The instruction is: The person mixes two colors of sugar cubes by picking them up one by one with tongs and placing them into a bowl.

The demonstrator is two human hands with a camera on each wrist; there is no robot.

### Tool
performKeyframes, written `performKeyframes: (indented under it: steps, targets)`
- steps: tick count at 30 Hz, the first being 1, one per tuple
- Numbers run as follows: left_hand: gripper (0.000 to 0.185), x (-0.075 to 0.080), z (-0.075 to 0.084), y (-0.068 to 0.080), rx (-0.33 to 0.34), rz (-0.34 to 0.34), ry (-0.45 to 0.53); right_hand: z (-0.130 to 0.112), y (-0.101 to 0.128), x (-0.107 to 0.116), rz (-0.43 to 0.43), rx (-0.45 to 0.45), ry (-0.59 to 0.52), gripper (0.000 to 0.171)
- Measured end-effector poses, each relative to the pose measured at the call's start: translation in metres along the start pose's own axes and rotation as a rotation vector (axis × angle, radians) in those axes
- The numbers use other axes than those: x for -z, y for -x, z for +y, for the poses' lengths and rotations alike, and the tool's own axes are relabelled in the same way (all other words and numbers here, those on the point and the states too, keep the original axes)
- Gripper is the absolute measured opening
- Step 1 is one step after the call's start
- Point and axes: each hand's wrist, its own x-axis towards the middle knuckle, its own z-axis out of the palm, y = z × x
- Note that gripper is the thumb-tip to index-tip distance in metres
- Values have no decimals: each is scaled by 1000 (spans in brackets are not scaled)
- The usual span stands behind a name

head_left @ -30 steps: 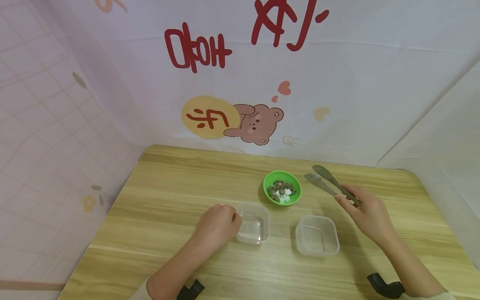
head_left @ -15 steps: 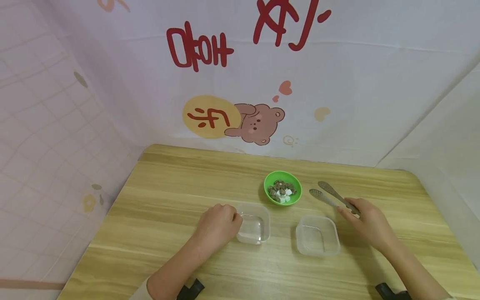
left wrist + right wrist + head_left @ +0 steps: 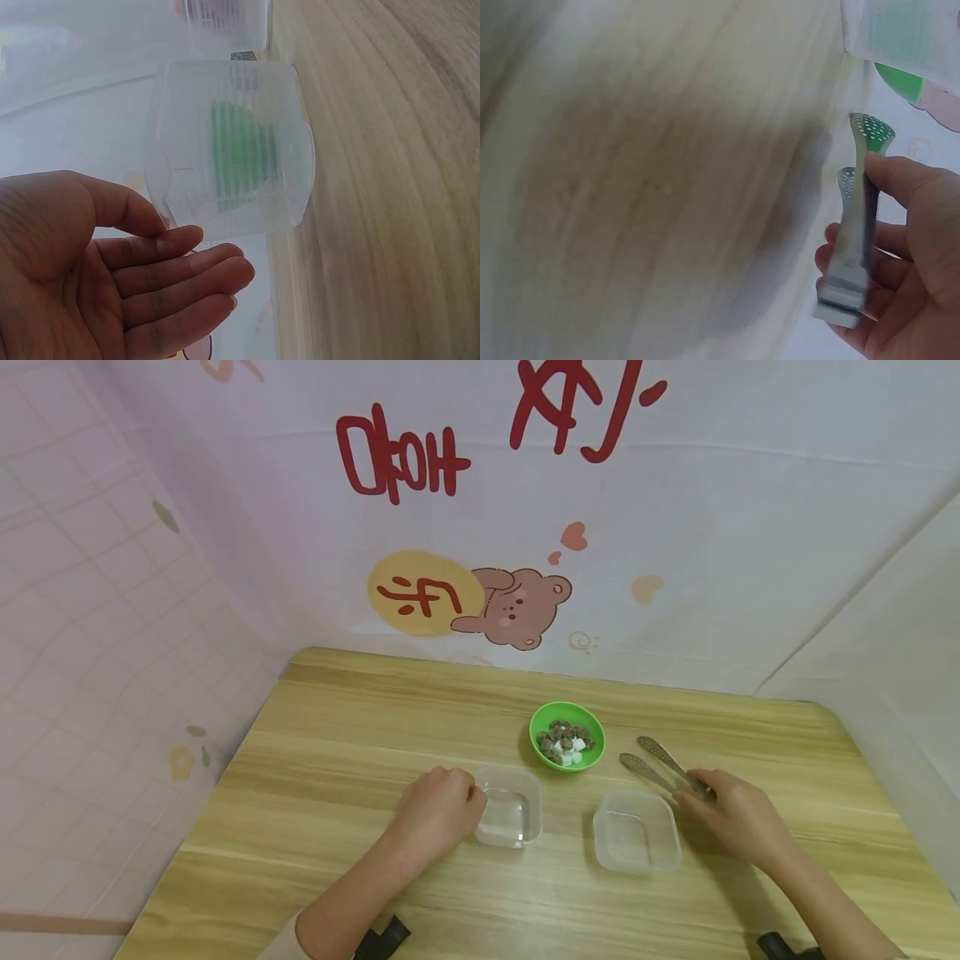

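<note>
My left hand [image 3: 441,807] is at the left side of a clear plastic container [image 3: 530,810]. In the left wrist view, thumb and index finger pinch the rim corner of that container [image 3: 191,150]. My right hand [image 3: 738,816] holds metal tongs [image 3: 862,202] with perforated tips, thumb on one arm and fingers on the other. The tongs' arms stand apart with nothing between them, low over the table. A green bowl [image 3: 537,745] behind the containers holds brown chunks [image 3: 576,733] and white cubes [image 3: 576,758].
A second clear container [image 3: 637,843] stands between the first one and my right hand. All of it is on a wood-grain table [image 3: 360,710]. A white printed cloth [image 3: 690,527] hangs behind the table's back edge.
My right hand has lowered the tongs toward the table and nearer to me, slightly to the right. The left hand, the bowl and both containers have stayed in place.
</note>
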Motion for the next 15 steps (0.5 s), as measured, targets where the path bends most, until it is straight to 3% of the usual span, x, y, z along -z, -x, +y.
performKeyframes:
  steps: [6,15]
  targets:
    - [41,0,0,-1,-7,5,-2,3,2,-3,-10,24,93,49]
    - [43,0,-1,-2,2,-2,2,-1,5,-2,-8,21,124,50]
